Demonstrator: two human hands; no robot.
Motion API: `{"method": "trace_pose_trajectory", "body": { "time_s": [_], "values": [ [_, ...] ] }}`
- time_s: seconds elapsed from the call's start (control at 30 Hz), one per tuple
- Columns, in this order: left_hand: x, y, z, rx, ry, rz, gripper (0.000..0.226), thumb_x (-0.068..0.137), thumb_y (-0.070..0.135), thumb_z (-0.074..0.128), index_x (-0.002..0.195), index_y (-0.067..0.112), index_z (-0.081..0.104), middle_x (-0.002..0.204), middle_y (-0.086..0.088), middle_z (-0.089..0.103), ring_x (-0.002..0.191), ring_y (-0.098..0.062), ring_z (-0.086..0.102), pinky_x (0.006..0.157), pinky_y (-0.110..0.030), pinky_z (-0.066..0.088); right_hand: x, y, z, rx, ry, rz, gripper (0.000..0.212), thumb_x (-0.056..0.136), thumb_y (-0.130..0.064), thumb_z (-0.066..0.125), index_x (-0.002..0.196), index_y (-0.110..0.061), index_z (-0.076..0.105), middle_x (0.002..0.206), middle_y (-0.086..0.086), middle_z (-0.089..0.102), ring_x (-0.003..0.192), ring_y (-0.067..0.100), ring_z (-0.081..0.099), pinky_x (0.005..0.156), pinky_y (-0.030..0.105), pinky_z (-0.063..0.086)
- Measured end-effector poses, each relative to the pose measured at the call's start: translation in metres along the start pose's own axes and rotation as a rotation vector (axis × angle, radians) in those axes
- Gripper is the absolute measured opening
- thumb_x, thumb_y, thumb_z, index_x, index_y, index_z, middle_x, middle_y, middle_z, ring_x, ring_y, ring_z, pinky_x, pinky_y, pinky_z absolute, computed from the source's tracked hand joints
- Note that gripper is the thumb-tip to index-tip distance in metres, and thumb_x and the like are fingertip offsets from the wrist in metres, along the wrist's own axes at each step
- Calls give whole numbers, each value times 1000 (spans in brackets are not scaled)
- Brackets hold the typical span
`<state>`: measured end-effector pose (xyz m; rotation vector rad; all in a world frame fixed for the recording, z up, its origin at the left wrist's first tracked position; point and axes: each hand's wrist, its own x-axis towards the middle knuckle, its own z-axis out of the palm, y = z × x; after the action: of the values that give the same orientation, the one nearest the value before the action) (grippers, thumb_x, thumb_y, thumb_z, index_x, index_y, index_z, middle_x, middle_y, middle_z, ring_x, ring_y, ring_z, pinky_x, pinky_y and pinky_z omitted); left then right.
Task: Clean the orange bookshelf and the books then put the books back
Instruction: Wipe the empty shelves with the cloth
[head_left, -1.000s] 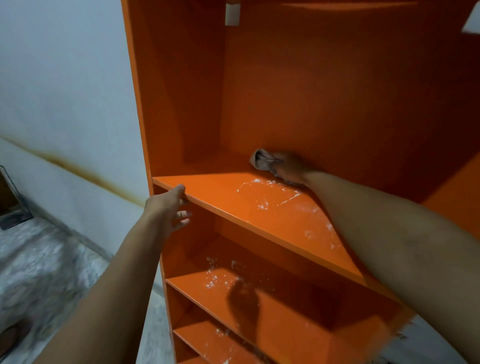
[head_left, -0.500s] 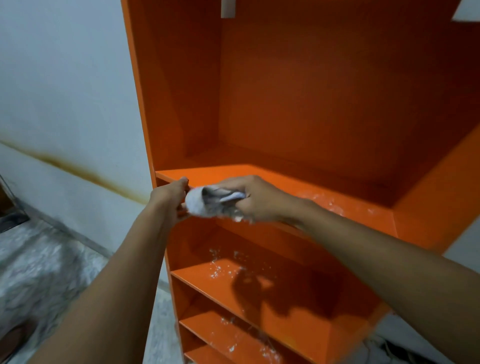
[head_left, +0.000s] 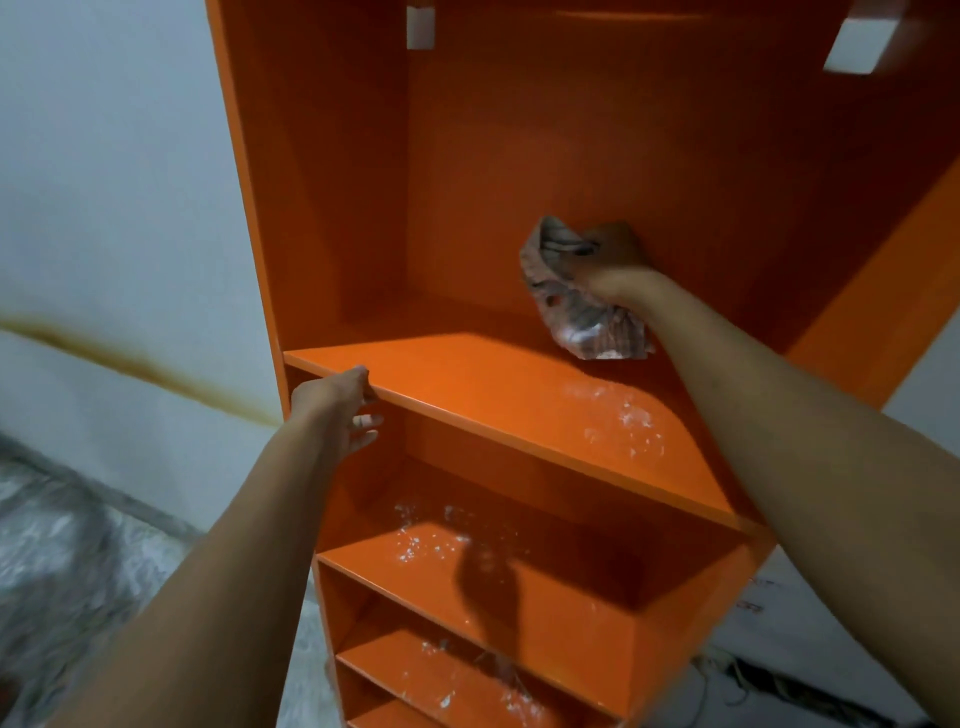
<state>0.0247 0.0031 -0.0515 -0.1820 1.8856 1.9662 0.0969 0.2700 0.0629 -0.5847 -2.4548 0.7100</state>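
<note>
White wall (head_left: 104, 182) marked by a brown stain line (head_left: 130, 358) and a pale floor (head_left: 62, 545) flank the orange bookshelf (head_left: 337, 182); no books are in view. Our right hand (head_left: 608, 260) has its grip clamped on a bunched grey cloth (head_left: 582, 312), fingers curled round the wad, and holds it against the back panel (head_left: 571, 130) just above the upper shelf (head_left: 493, 384), right of the middle. Our left hand (head_left: 335, 410) grips that shelf's front edge at its left end, thumb on top and fingers beneath, well apart from the cloth, so we judge it is steadying the unit. The shelf's long axis runs left to right, and a wet, speckled patch (head_left: 628, 421) lies on it just below the cloth and nearer to us. The right hand is plainly the nearer one, and the coming wipe likely calls for a short drop and a pull towards us. Nothing lies on the shelf in its way, though the right side panel (head_left: 857, 322) stands close and would cut a rightward sweep short. Lower shelves (head_left: 519, 587) show similar wet speckles, and cables (head_left: 753, 680) lie on the floor at the lower right.
</note>
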Motion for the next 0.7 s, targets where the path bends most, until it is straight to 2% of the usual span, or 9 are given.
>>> {"method": "trace_pose_trajectory", "body": {
  "time_s": [0.07,0.13,0.17,0.27,0.37,0.47,0.57,0.63,0.7],
  "values": [
    [3,0,-2,16,-3,-4,19,100,30,53,109,13,49,128,-10,62,117,-32,60,80,-42,53,16,17,6,-150,-10,49,14,91,-22,61,86,-10,65,87,19,62,82,25,61,60,30,32],
    [7,2,-3,33,-13,-9,17,100,31,53,103,15,49,128,-10,62,116,-32,60,79,-42,53,24,38,26,-287,-98,56,20,91,-21,62,102,-5,69,109,23,67,99,35,64,67,33,39],
    [8,2,-3,42,-13,-11,19,99,31,53,107,14,49,129,-10,62,116,-32,60,78,-42,54,23,49,38,-319,-150,57,24,91,-20,63,111,-7,68,118,21,66,105,36,63,72,35,44],
    [14,1,-4,58,-17,-30,32,99,34,54,122,12,52,129,-10,62,113,-31,62,69,-39,54,20,64,69,-284,-197,57,37,92,-15,60,128,-20,61,129,14,61,111,35,59,89,41,50],
    [17,2,-4,70,-17,-40,31,99,34,54,121,13,51,130,-10,62,115,-31,61,72,-39,54,30,52,88,-178,-231,-10,40,93,-14,59,132,-21,59,132,11,60,113,33,58,91,39,48],
    [18,3,-5,67,-24,-52,26,99,33,54,115,14,49,131,-10,61,117,-33,59,79,-41,54,38,36,103,-103,-287,-57,37,94,-16,56,129,-27,62,121,3,65,103,25,61,85,34,48],
    [17,5,-6,63,-41,-60,23,99,32,53,114,14,48,132,-11,60,119,-32,58,82,-42,53,21,19,110,31,-375,-134,39,89,-2,53,121,-20,66,94,-7,66,81,10,60,66,25,43],
    [16,5,-8,57,-64,-64,25,100,31,53,117,14,45,130,-10,60,118,-32,57,85,-44,52,-3,5,108,114,-445,-235,56,82,8,51,128,-21,63,100,-12,66,74,-3,60,66,19,46],
    [16,6,-11,41,-95,-71,28,99,31,53,121,15,44,122,-9,61,113,-31,58,82,-43,52,-35,-11,105,159,-480,-326,66,77,10,52,130,-27,62,109,-14,68,77,-3,63,70,21,50]
  ]
}}
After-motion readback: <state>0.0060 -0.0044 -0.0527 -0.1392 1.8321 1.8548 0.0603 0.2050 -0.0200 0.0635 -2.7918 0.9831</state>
